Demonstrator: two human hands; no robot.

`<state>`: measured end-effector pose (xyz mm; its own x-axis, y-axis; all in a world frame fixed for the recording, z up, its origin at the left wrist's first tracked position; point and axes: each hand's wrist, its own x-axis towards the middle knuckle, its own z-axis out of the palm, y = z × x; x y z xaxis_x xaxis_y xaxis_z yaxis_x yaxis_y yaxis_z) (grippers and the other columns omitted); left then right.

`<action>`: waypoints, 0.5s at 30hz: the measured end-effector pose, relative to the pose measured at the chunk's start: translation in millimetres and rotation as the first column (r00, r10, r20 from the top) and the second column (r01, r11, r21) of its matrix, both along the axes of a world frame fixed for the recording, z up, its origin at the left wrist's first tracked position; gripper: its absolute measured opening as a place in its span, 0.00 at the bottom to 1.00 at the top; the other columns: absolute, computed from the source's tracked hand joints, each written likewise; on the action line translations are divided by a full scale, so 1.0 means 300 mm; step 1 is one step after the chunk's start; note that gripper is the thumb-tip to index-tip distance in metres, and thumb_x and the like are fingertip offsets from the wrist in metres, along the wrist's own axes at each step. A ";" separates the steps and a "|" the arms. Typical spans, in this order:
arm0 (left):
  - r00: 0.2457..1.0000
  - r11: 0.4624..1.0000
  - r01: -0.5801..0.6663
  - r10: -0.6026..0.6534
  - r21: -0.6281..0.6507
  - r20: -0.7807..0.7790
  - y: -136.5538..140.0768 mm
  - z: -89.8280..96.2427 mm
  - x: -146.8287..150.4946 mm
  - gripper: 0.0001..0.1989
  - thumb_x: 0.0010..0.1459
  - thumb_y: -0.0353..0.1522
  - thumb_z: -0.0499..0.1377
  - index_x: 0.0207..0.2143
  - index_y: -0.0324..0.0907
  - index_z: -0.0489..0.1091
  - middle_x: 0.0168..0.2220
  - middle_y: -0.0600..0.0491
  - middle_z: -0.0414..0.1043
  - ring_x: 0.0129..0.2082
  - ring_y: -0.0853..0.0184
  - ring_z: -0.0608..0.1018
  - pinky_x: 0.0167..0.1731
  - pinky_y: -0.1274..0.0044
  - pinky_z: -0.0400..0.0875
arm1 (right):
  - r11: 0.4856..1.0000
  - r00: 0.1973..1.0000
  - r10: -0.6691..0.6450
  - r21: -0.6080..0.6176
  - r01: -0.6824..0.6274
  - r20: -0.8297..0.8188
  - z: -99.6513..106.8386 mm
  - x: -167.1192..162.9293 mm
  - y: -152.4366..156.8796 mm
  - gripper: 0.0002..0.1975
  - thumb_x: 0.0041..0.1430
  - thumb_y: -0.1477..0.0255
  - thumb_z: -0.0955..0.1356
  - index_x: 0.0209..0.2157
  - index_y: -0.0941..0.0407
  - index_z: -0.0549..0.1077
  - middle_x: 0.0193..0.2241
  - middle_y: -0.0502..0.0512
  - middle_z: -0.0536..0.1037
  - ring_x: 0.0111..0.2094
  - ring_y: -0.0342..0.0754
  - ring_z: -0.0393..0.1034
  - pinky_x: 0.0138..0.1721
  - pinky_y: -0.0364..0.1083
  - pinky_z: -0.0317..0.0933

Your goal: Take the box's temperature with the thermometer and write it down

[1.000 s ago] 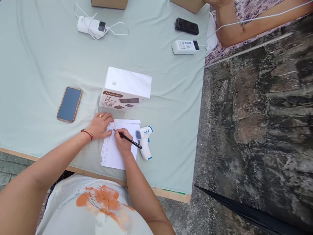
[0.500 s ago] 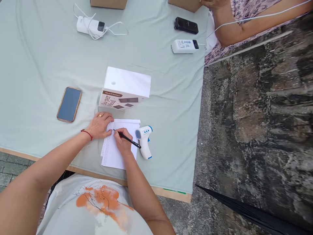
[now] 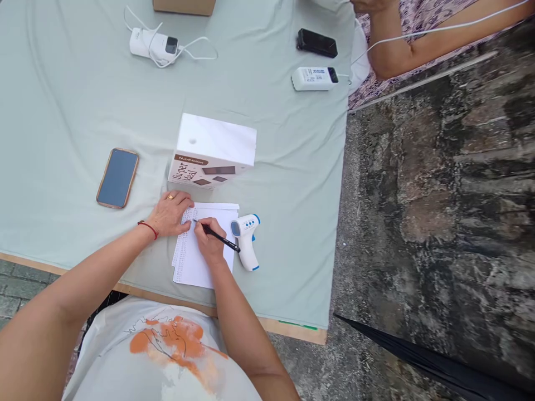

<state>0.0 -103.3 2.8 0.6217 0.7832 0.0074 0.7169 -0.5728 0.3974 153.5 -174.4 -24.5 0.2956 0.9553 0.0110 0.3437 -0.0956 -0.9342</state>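
Note:
My right hand [image 3: 211,242] grips a black pen [image 3: 223,240], its tip on the upper left part of the white paper sheets [image 3: 200,270]. Rows of small marks run down the left side of the paper. My left hand [image 3: 169,214] lies flat with fingers stretched, its fingertips and thumb on the paper's left edge. Just right of the paper lies a white and blue infrared thermometer [image 3: 246,242]. Behind the sheets stands a white box with brown print [image 3: 215,146]. A smartphone in a brown case [image 3: 117,178] lies to the left of my left hand.
A pale green cloth [image 3: 288,223] covers the table. Toward the far side are a white device with a looped cable [image 3: 154,45], a cardboard box [image 3: 184,5], a black device [image 3: 316,43] and a white device [image 3: 314,78]. Another person's arm [image 3: 388,47] rests at the far right.
At the far right, the other person's cardboard box has gone out of view, and that person's hand has shifted slightly. My hands and the pen look almost unmoved.

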 end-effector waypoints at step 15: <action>1.000 1.000 -0.004 0.004 -0.006 0.002 0.000 0.001 0.002 0.21 0.51 0.36 0.60 0.47 0.38 0.69 0.51 0.44 0.69 0.50 0.52 0.69 0.52 0.63 0.60 | 1.000 1.000 -0.006 -0.002 0.006 0.019 0.002 0.003 0.000 0.11 0.52 0.62 0.64 0.24 0.55 0.67 0.21 0.50 0.70 0.25 0.45 0.62 0.29 0.45 0.60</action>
<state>0.5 -103.3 3.2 0.6189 0.7854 0.0042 0.7181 -0.5680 0.4021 154.3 -174.4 -24.0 0.3008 0.9536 0.0151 0.3611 -0.0992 -0.9272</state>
